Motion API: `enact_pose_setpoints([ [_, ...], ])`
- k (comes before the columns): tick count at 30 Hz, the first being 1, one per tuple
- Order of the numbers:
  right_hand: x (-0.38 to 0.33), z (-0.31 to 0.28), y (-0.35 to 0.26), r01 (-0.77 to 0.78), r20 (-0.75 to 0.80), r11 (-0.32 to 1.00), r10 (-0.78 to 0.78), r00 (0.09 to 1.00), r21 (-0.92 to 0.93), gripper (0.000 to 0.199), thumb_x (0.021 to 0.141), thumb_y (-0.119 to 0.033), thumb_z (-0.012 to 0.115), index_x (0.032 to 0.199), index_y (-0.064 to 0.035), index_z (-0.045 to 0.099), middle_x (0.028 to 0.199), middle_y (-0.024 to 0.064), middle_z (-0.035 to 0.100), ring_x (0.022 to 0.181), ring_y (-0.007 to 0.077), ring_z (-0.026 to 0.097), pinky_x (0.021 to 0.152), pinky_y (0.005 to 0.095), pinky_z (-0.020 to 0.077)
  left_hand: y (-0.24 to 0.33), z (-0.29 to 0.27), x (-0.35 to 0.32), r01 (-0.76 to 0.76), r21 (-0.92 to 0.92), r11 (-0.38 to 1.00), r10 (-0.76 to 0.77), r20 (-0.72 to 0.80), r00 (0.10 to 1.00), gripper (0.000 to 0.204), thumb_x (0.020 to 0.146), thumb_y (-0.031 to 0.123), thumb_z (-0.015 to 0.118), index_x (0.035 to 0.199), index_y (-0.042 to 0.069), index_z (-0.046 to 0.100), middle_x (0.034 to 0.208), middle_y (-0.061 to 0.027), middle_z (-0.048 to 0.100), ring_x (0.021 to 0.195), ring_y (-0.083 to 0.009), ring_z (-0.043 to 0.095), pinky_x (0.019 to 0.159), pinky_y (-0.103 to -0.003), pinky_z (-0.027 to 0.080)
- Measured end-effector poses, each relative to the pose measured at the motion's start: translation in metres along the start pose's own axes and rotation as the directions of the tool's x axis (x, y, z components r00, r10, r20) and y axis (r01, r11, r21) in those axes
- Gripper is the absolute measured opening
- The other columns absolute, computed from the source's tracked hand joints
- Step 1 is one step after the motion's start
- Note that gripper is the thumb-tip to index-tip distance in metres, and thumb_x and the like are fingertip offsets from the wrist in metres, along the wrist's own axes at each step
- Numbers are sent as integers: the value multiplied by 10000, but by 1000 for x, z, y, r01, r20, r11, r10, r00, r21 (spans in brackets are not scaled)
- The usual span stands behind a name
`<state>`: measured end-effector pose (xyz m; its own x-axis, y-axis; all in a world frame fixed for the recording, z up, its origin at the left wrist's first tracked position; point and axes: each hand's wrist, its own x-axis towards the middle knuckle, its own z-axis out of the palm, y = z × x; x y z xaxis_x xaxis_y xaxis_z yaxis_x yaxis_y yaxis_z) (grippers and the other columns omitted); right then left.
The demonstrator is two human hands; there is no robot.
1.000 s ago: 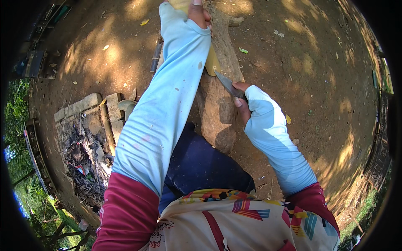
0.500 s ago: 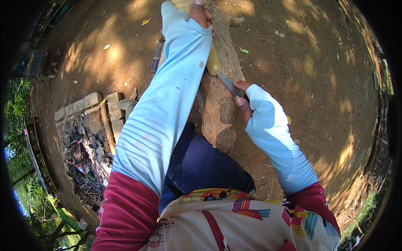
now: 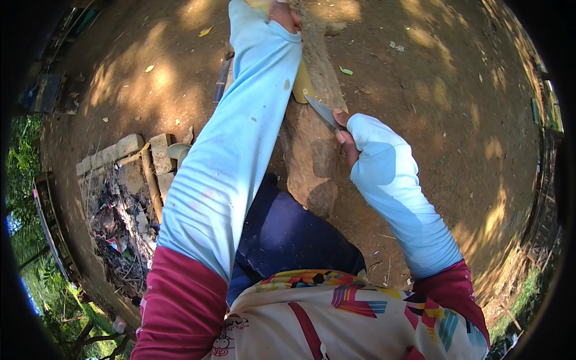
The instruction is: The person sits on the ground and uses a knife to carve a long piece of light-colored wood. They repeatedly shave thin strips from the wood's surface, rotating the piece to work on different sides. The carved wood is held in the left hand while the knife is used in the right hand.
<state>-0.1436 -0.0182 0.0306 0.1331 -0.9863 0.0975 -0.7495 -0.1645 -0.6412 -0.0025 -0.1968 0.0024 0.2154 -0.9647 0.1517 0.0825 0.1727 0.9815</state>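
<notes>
A thick brown log lies on the dirt ahead of my knees. My right hand, in a light blue sleeve, is closed on a knife whose blade points up-left against a yellow piece resting on the log. My left hand reaches far forward to the top edge and grips the far end of that yellow piece; most of the hand is cut off by the frame. My left forearm hides part of the log.
Grey bricks ring a burnt ash and rubbish pile at the left. Bare dirt with fallen leaves spreads to the right. Green plants border the lower left edge.
The knife blade has slid slightly up along the yellow piece. Both arms otherwise hold the same pose.
</notes>
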Motion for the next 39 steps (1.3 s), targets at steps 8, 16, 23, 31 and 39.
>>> enact_pose_setpoints([
  [8, -5, 6, 1, -18, -68, 994, 26, 997, 106, 128, 916, -48, 621, 1042, -36, 641, 794, 123, 602, 648, 247, 561, 604, 342, 463, 2, 3, 1, 6, 2, 1000, -6, -1, 1000, 316, 960, 261, 589, 981, 29, 375, 666, -74, 570, 482, -136, 532, 417, -290, 458],
  [16, -6, 5, -1, 25, -106, 999, -21, 994, 41, 144, 914, -72, 630, 1048, -23, 640, 795, 139, 603, 677, 273, 587, 625, 344, 475, 7, 5, 2, 8, 2, 1000, -8, -4, 1000, 314, 959, 255, 590, 980, 28, 375, 663, -73, 571, 481, -137, 535, 416, -291, 459],
  [23, -7, 6, -2, 17, -118, 999, -13, 993, 33, 193, 914, -79, 637, 1099, -23, 639, 822, 126, 604, 678, 245, 575, 619, 318, 471, 2, 4, 0, 5, -34, 999, -4, 11, 1000, 312, 958, 250, 591, 978, 27, 375, 659, -73, 571, 480, -137, 537, 415, -291, 460],
  [31, 25, -7, -36, -659, 495, -146, 781, 382, 738, 148, 947, -156, 612, 1019, -29, 637, 808, 24, 577, 652, 84, 546, 540, 208, 437, 6, 5, -3, 16, 38, 999, -15, -15, 1000, 302, 955, 218, 590, 978, 18, 365, 654, -84, 582, 468, -148, 540, 398, -302, 453],
  [39, 5, 1, -12, -605, 237, 629, 571, 786, 488, 158, 918, -84, 638, 1072, -58, 662, 827, 110, 613, 677, 216, 582, 602, 300, 484, 10, 10, -2, 56, 89, 994, -52, -39, 998, 284, 962, 192, 573, 996, 10, 359, 639, -96, 587, 428, -173, 528, 379, -319, 440],
])
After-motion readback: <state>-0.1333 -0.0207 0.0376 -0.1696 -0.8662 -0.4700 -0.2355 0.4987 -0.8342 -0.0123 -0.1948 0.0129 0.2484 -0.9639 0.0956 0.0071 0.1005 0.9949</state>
